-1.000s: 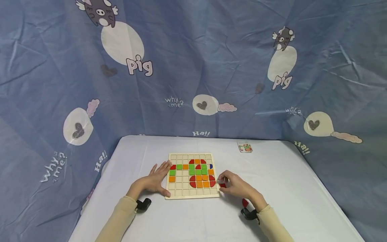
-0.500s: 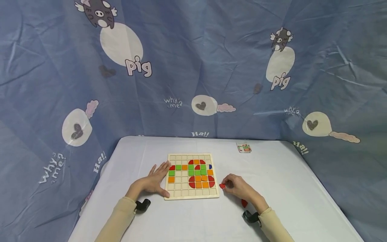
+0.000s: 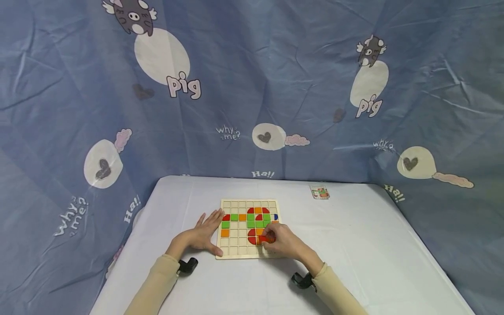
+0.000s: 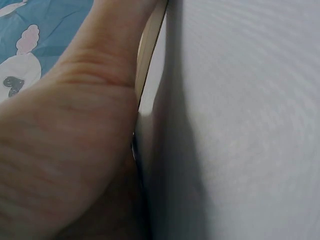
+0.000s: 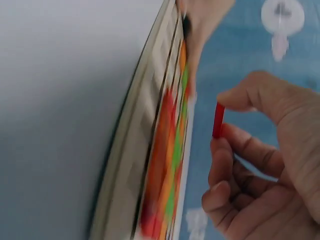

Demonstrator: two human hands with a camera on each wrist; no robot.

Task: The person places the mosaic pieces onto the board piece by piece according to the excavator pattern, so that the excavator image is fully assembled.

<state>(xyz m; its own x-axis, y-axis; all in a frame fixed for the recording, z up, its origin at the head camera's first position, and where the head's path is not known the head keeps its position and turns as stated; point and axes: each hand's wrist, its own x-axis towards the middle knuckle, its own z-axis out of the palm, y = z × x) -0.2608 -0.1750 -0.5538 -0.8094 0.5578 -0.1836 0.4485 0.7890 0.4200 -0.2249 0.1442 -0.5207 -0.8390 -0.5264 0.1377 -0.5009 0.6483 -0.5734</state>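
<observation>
A pale wooden grid board (image 3: 232, 250) lies on the white table, with coloured tiles in part of its squares. My left hand (image 3: 198, 234) rests along its left edge with spread fingers, thumb at the near corner. Over the right part of the board, my right hand (image 3: 285, 240) pinches a red tile (image 5: 218, 120) between thumb and fingertips. The right wrist view shows this tile held above the board, apart from it. Green tiles (image 3: 250, 224), orange tiles (image 3: 225, 233) and a rounded red tile (image 3: 252, 240) sit in the grid. The right hand hides some lower right squares.
A small picture card (image 3: 319, 192) lies at the back right of the white table (image 3: 354, 236). Blue cloth (image 3: 244, 87) with printed pigs hangs behind and at both sides. Each wrist wears a black camera (image 3: 302, 280).
My right hand has picked up a red tile beside the board and moved left with it over the grid. The loose red tile near the right wrist is out of sight. The left hand stays.
</observation>
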